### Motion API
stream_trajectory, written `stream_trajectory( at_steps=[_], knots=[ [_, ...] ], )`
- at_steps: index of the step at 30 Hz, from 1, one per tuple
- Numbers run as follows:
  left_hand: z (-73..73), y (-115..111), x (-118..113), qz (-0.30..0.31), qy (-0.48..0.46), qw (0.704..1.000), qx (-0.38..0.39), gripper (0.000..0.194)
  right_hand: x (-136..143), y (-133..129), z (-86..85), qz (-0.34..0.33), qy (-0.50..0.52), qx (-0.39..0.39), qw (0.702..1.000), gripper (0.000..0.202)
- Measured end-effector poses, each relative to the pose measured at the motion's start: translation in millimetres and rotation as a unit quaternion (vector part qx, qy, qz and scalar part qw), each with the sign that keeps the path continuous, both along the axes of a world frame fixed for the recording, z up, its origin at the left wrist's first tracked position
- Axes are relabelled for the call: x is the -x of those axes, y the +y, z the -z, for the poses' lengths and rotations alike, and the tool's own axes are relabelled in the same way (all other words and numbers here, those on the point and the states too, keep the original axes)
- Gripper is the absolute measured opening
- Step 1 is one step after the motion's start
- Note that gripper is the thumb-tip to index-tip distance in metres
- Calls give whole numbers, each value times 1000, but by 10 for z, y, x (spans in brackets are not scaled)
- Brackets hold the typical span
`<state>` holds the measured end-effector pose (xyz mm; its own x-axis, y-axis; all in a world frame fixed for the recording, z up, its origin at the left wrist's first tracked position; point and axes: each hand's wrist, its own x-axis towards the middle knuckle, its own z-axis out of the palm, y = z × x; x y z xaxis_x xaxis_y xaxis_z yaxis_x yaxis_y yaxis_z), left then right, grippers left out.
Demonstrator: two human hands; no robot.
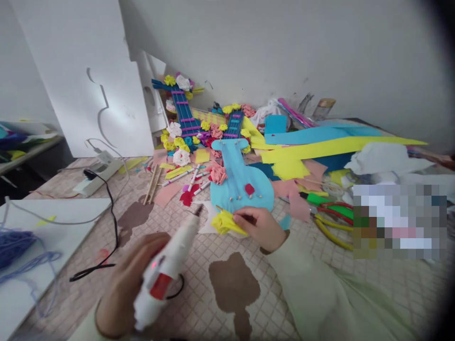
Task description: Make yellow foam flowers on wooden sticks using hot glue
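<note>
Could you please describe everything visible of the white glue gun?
The glue gun is white and looks plastic, with a red panel and a small glowing red light on its body. Its dark nozzle points forward and to the right, left of the yellow paper flower. The left hand grips it; blur hides finer detail.

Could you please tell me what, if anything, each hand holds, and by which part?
Left hand: white glue gun, by its rear half. Right hand: yellow paper flower, pinched at its right edge.
</note>
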<state>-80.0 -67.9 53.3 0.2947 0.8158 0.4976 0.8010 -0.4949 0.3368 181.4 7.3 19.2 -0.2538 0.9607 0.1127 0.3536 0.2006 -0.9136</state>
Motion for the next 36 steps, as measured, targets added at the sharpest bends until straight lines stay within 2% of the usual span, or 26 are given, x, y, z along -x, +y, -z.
stream_trajectory(
  at_steps=[3, 5, 9, 18, 25, 36],
  knots=[
    [46, -26, -216, 88, 26, 996, 7, 27, 6, -6, -2, 1, 0, 0, 1000, 20],
    [59, 13, -295, 105, 45, 993, 4, 25, 11, -11, -17, -2, -1, -3, 1000, 20],
    [69, 76, -359, 90, 61, 994, 3, 17, 17, -22, -57, -1, -3, -8, 1000, 19],
    [106, 45, -379, 64, 67, 995, 29, 13, 14, -37, -94, 5, -3, -11, 1000, 18],
    [110, 46, -368, 67, 67, 995, 28, 17, 15, -32, -104, 3, -15, -17, 1000, 16],
    [117, 61, -410, 69, 56, 996, 26, 11, 8, -30, -92, 8, -22, -21, 1000, 18]
  ],
)
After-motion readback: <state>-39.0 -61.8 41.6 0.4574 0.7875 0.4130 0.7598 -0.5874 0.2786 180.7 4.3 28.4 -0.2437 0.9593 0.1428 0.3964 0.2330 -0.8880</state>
